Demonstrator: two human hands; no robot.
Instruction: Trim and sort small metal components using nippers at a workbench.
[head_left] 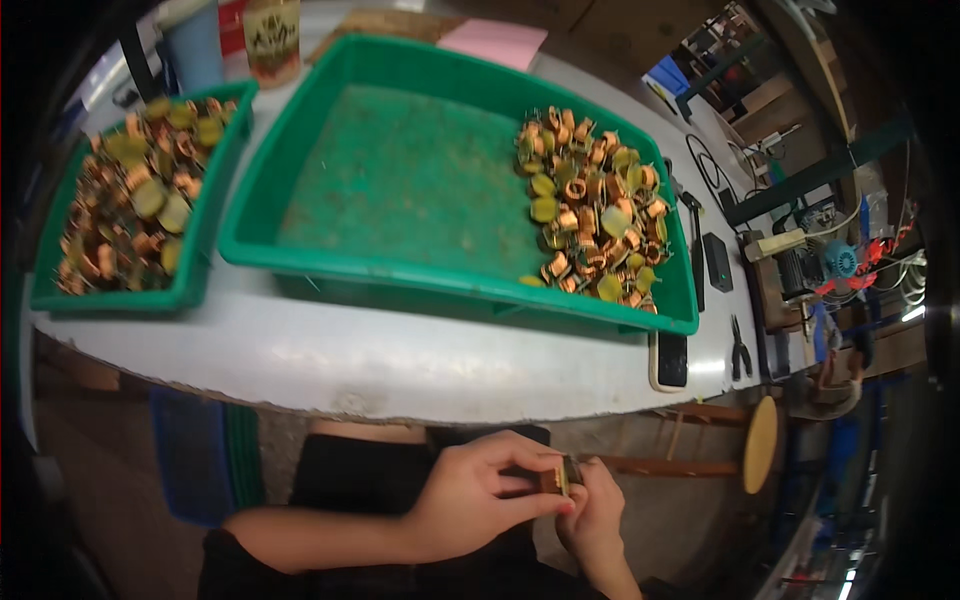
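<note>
While you hold the small coil part [560, 476] below the near edge of the tabletop [400, 365], over your lap, note that nothing supports it. Your left hand [480, 498] is closed around it, thumb and fingertips pinching its left side. Your right hand [598, 505] curls against its right side; how firmly those fingers clamp cannot be told from this view.

Likely faults from this position:

1. Drop. If either pinch loosens while you work the part, it probably falls to your lap or the floor, since it sits clear of the tabletop.
2. Wire damage. Squeezing the copper winding instead of the core may bend or loosen the turns.
3. Knocked items. A phone [671, 360] lies at the near edge toward the right corner, with pliers [740, 352] just beside it. Raising your hands carelessly could push either off.

Farther in, the large green tray [400, 270] holds a heap of coils [592, 210] against its right wall; its left part is bare. A smaller green tray [195, 250] toward the left edge is filled with similar coils [130, 200]. Placing the part in the wrong tray would mix the two lots.
</note>
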